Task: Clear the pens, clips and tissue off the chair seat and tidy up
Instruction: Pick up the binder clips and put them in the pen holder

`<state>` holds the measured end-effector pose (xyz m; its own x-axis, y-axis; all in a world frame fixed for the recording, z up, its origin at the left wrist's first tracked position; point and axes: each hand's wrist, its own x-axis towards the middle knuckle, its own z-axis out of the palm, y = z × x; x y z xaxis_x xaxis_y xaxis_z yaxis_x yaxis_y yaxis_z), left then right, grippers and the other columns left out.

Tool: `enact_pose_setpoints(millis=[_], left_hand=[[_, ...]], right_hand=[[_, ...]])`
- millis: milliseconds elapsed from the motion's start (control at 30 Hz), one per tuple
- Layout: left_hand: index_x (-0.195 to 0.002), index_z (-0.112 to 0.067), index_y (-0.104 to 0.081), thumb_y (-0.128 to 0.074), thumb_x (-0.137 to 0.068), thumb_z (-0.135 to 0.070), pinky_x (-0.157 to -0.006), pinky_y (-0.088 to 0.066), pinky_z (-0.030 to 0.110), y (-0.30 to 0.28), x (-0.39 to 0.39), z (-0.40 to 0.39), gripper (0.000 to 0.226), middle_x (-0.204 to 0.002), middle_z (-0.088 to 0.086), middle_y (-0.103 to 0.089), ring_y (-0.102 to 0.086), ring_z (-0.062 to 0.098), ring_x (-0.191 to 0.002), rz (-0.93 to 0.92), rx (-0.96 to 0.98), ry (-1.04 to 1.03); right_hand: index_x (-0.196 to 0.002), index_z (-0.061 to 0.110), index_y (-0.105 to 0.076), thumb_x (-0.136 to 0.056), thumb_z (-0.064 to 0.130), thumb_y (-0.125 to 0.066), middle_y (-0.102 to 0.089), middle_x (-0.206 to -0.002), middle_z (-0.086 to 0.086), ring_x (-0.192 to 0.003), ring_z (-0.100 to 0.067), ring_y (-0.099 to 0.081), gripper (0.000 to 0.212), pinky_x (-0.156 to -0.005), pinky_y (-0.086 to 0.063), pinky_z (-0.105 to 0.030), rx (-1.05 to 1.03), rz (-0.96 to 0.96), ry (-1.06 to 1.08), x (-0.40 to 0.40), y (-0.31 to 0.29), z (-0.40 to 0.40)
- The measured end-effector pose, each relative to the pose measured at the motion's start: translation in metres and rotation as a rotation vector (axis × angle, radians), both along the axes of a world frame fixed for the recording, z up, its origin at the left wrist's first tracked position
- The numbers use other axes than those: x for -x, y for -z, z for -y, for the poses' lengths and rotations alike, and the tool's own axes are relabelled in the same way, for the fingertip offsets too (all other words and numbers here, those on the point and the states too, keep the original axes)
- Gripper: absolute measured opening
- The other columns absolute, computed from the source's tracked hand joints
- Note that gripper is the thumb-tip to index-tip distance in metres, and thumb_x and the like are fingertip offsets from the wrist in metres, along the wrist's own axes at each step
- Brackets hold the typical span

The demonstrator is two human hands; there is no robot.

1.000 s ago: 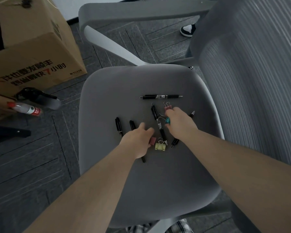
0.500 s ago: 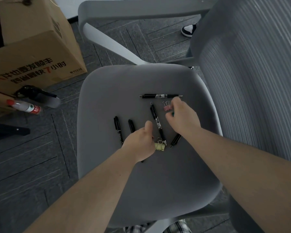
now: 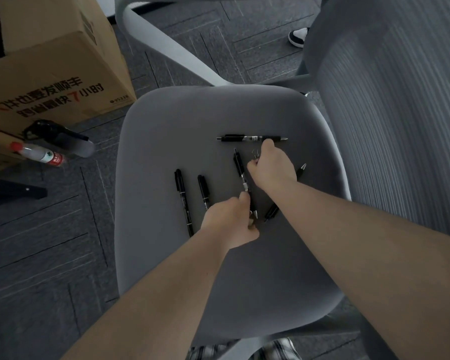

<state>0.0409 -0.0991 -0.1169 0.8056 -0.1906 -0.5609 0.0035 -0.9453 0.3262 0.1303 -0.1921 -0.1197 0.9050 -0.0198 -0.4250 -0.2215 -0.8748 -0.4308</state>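
1. Early stage – five pens [image 3: 252, 138] on the chair seat [image 3: 166, 120], mid-seat toward the back edge; no tissue in view.
2. Left hand [image 3: 230, 222] closed on a yellowish clip [image 3: 251, 224]; right hand [image 3: 272, 168] pinches a wire-handled clip [image 3: 255, 154].
3. Grey fabric seat; carpet floor, cardboard box [image 3: 50, 74] and bottle [image 3: 40, 155] off the left edge.

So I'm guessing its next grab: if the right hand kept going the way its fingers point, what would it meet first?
Probably the horizontal black pen just beyond the right hand; its fingertip already looks nearly against it, though depth is unclear.
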Motion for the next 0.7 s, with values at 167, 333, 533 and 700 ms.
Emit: enact_pose_setpoints(millis=[167, 333, 533, 700], left_hand=[[-0.094, -0.012, -0.043, -0.055, -0.081, -0.029, -0.062, -0.04, 0.032, -0.005, -0.001, 0.007, 0.025, -0.098, 0.006, -0.06, -0.062, 0.031, -0.092, -0.05, -0.069, 0.0], [-0.087, -0.016, -0.038, -0.052, -0.079, -0.027, -0.06, -0.04, 0.03, -0.03, -0.005, -0.004, 0.02, -0.086, 0.002, -0.061, -0.059, 0.029, -0.081, -0.022, -0.009, -0.046], [-0.094, -0.014, -0.042, -0.056, -0.079, -0.035, -0.059, -0.042, 0.03, -0.102, -0.008, -0.062, 0.03, -0.069, -0.007, -0.046, -0.052, 0.024, -0.074, 0.064, 0.043, -0.296], [-0.087, -0.015, -0.048, -0.057, -0.081, -0.038, -0.053, -0.036, 0.028, -0.178, 0.018, -0.145, 0.025, -0.075, -0.007, -0.048, -0.05, 0.02, -0.076, 0.14, 0.084, -0.495]], right_hand=[[-0.089, 0.008, -0.036, -0.083, 0.016, -0.056, -0.065, -0.094, -0.013, -0.079, -0.031, -0.056, 0.021, -0.063, -0.04, -0.033, -0.058, -0.069, -0.022, 0.012, -0.008, 0.009], [-0.092, 0.006, -0.043, -0.083, 0.016, -0.052, -0.055, -0.078, -0.008, -0.076, -0.03, -0.051, 0.016, -0.063, -0.039, -0.034, -0.081, -0.033, -0.05, 0.014, -0.039, 0.017], [-0.09, 0.007, -0.042, -0.081, 0.02, -0.058, -0.056, -0.087, -0.013, -0.082, -0.03, -0.052, 0.022, -0.069, -0.04, -0.034, -0.103, -0.016, -0.19, 0.008, -0.113, -0.012], [-0.082, 0.01, -0.048, -0.082, 0.021, -0.059, -0.054, -0.084, -0.007, -0.081, -0.023, -0.049, 0.016, -0.07, -0.042, -0.033, -0.108, 0.011, -0.452, 0.019, -0.185, -0.092]])
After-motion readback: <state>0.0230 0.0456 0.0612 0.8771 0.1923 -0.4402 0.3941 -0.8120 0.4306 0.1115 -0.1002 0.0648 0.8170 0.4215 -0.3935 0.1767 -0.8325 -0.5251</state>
